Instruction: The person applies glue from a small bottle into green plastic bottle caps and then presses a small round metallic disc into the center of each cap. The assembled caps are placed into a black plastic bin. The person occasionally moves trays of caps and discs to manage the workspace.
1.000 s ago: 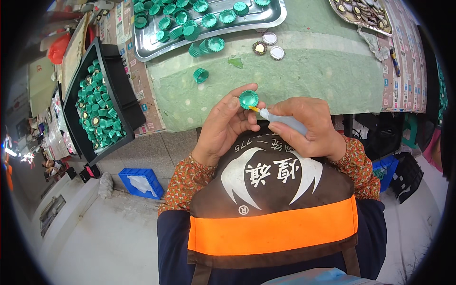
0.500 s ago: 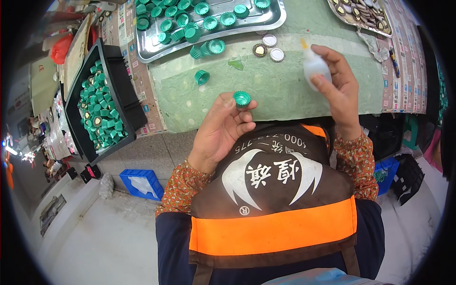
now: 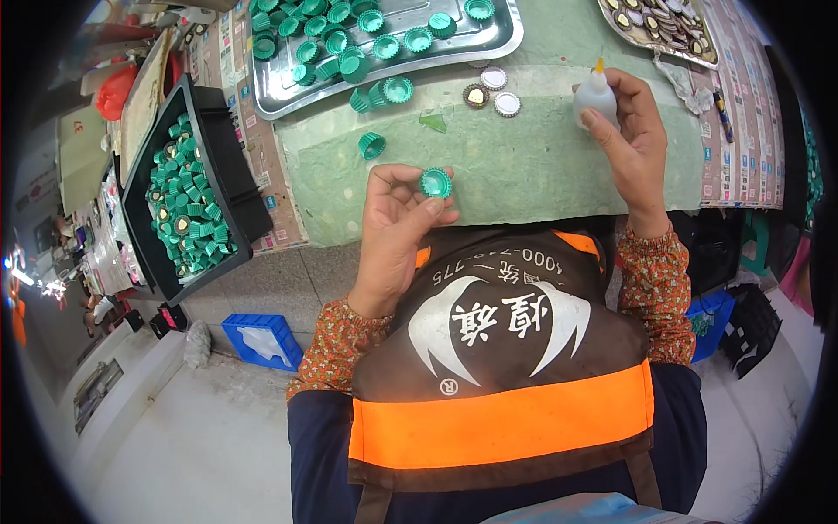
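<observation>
Between thumb and fingers, my left hand (image 3: pixel 390 229) holds a small green fluted cup (image 3: pixel 436 183), its round opening facing up. My right hand (image 3: pixel 642 144) is wrapped round a white squeeze bottle (image 3: pixel 595 103) with a yellow nozzle (image 3: pixel 600 65) that points up. The bottle is apart from the cup, to its right. One loose green cup (image 3: pixel 371 146) lies on the green table cover (image 3: pixel 541 175) beyond my left hand. A few more cups (image 3: pixel 384 93) lie end to end by the tray's front edge.
A metal tray (image 3: pixel 471 52) of green cups stands at the far left, a black bin (image 3: pixel 236 179) of them further left. Loose bottle caps (image 3: pixel 507 105) lie mid-table. A second tray (image 3: pixel 655 44) with dark caps, a crumpled cloth (image 3: pixel 685 86) and a pen (image 3: pixel 724 117) are at the right.
The squeeze bottle has moved right, and its nozzle has swung from leaning left to upright. My left hand has shifted its hold on the cup, which has moved slightly left.
</observation>
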`<state>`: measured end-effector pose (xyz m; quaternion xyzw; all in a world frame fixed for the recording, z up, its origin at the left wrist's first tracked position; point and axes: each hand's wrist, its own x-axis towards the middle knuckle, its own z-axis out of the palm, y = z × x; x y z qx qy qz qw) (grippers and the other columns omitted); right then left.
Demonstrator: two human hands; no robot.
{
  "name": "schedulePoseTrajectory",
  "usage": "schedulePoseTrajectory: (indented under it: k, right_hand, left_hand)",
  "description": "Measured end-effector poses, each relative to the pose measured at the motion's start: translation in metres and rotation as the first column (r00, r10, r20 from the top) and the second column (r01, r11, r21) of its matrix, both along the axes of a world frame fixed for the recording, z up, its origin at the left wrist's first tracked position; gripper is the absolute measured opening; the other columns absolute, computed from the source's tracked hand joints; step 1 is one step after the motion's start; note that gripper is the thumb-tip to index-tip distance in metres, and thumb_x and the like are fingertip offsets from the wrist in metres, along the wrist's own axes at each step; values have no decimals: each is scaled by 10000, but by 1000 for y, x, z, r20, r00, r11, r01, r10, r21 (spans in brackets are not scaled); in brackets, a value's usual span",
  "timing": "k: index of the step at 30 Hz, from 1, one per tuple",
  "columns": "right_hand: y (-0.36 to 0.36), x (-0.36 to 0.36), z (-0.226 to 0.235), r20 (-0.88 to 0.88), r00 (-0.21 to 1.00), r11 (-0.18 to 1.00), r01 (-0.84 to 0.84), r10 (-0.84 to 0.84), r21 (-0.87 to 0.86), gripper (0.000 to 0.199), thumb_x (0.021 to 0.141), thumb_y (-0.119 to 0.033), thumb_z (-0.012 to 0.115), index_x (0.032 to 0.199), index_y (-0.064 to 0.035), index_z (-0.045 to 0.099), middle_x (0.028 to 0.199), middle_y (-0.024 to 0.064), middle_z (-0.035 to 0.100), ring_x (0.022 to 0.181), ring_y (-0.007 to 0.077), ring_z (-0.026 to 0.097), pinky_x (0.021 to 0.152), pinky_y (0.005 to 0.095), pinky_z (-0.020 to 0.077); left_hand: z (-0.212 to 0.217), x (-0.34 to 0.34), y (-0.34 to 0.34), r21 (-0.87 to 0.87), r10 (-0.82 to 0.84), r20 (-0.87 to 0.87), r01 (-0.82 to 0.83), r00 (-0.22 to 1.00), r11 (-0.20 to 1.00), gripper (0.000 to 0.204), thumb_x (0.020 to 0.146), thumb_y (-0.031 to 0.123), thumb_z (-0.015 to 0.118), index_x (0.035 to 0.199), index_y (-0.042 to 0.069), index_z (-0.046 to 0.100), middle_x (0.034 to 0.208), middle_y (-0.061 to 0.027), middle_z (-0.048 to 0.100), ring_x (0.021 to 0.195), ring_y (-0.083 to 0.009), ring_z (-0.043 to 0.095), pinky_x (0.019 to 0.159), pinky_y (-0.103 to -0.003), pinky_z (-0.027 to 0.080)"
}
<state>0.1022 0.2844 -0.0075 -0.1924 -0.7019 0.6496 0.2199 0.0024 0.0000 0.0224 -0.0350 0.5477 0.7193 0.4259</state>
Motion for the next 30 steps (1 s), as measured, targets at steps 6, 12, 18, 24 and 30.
schedulePoseTrajectory:
  k: [6, 12, 18, 24, 30]
  right_hand:
    - [12, -2, 8, 74, 995, 886, -91, 65, 454, 388, 886, -29, 703, 1265, -29, 617, 1165, 91, 661, 1048, 201, 632, 922, 317, 492]
    - [6, 4, 18, 181, 968, 855, -240, 175, 459, 400, 859, -26, 702, 1254, -32, 636, 1128, 126, 659, 1016, 265, 635, 882, 349, 503]
    - [-10, 7, 21, 266, 922, 799, -379, 281, 467, 437, 843, 5, 701, 1272, -31, 625, 1185, 138, 645, 1062, 287, 621, 940, 356, 478]
    - [-19, -1, 18, 190, 939, 769, -345, 287, 539, 462, 811, 7, 713, 1263, -47, 636, 1109, 132, 651, 1021, 308, 593, 905, 389, 470]
    - [-10, -5, 13, 178, 917, 786, -398, 357, 473, 452, 795, -24, 714, 1242, -49, 650, 1087, 117, 653, 961, 291, 564, 868, 390, 461]
  left_hand:
    - [-3, -1, -2, 5, 45, -82, -45, 996, 999, 406, 966, 8, 605, 1330, 93, 448, 1356, -176, 579, 1042, -179, 654, 918, -356, 580]
    - [-2, -25, -17, 68, 191, -175, -182, 966, 981, 445, 1030, 145, 532, 1454, 48, 435, 1299, -132, 590, 1021, -162, 626, 916, -362, 574]
    - [-14, -41, -39, 62, 368, -330, -369, 869, 928, 452, 1072, 257, 470, 1453, 17, 433, 1203, -93, 600, 1035, -173, 619, 953, -374, 566]
    - [-25, -55, -26, 148, 443, -264, -418, 857, 896, 415, 1068, 264, 486, 1416, 38, 475, 1189, -88, 601, 1096, -214, 598, 1050, -447, 513]
    - [-37, -68, 8, 303, 451, -169, -389, 877, 870, 384, 1064, 224, 509, 1403, 52, 452, 1184, -92, 604, 1094, -217, 601, 1044, -474, 515]
